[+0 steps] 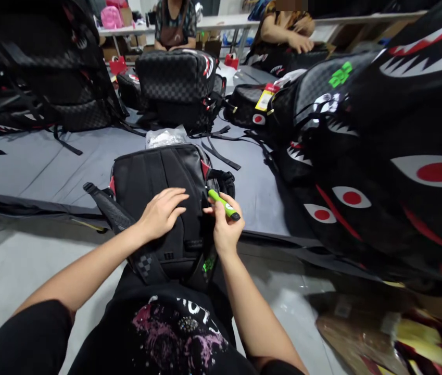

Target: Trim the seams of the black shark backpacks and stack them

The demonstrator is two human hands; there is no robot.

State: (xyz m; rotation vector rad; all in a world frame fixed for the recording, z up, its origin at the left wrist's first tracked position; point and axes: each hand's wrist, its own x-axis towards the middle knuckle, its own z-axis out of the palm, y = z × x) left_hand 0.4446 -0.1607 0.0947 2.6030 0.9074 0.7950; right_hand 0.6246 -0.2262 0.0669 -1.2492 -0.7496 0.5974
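A black backpack (pixel 154 177) lies back-side up on the grey mat (pixel 41 166), its lower end against my lap. My left hand (pixel 162 212) rests flat on its back panel, fingers stretched out and holding nothing. My right hand (pixel 224 226) is closed around a green tool with a black tip (pixel 223 204), held at the backpack's right edge beside a strap. A green tag (pixel 208 264) shows low on the bag.
A tall pile of black backpacks with shark-mouth prints (pixel 384 156) fills the right. More checkered bags (pixel 177 78) stand behind and at left (pixel 49 67). A clear plastic bag (pixel 164 138) lies behind my backpack. Two other people (pixel 287 31) work at the far side.
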